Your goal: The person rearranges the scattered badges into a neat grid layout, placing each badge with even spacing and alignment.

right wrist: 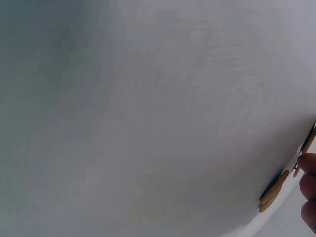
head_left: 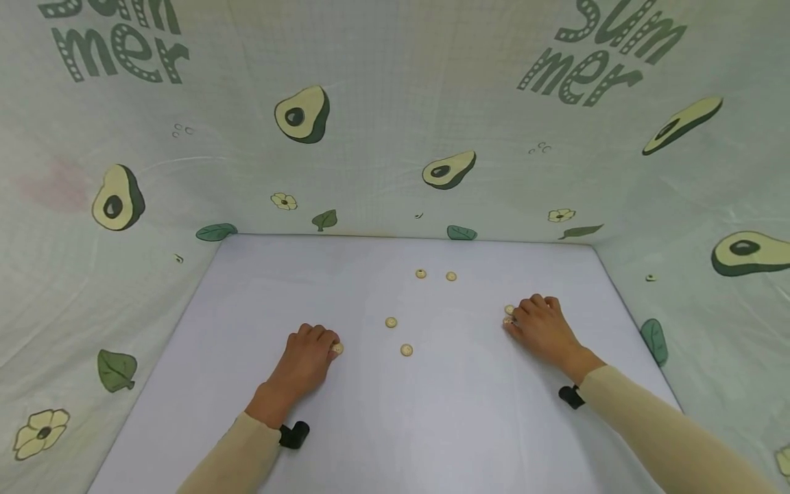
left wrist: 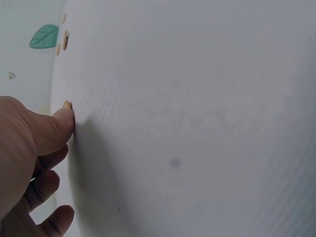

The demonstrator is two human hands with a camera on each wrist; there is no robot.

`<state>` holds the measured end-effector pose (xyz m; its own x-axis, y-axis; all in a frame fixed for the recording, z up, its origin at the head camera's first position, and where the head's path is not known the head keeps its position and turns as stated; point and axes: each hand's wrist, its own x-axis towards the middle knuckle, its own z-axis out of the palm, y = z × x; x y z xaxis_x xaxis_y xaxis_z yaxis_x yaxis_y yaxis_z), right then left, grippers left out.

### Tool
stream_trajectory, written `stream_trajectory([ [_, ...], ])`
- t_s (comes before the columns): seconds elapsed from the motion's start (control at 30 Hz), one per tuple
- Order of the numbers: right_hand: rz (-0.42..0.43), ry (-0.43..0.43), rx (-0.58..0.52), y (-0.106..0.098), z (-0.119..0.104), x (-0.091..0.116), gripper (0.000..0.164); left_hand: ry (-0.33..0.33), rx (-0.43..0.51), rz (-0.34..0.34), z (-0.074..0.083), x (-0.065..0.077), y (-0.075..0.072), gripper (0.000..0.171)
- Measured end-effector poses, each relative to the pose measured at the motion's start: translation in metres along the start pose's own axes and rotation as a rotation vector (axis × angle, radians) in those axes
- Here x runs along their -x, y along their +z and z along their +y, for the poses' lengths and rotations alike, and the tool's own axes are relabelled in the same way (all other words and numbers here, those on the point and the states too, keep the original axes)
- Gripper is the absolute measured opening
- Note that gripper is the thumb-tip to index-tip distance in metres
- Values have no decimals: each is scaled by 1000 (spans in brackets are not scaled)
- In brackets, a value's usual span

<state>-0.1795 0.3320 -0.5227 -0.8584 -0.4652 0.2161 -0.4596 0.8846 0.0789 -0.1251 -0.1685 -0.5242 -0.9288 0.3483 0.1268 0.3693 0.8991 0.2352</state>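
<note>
head: bright, diffuse | left wrist: hazy, soft shadow beside fingers (left wrist: 43, 188) | right wrist: dimmer, soft-focus

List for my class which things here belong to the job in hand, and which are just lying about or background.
Belong to the job:
beige button at the left hand
two beige buttons at the right hand
four beige buttons toward the middle

Just background:
avocado-print cloth
black device on each wrist

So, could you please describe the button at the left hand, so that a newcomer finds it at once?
On the white tabletop, find the person's left hand. At its thumb is a small, round, pale button. Unlike the loose buttons to its right, it touches this hand.
</note>
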Motion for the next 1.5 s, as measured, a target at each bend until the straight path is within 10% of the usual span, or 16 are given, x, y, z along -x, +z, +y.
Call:
stream_trajectory([
  [1.1, -100, 84, -205, -8, -5, -10, 16, -12, 11, 9, -3, 2, 4, 19],
  [1.5, 100, -75, -66, -3, -11, -40, 20, -25, 6, -7, -2, 1, 4, 20],
])
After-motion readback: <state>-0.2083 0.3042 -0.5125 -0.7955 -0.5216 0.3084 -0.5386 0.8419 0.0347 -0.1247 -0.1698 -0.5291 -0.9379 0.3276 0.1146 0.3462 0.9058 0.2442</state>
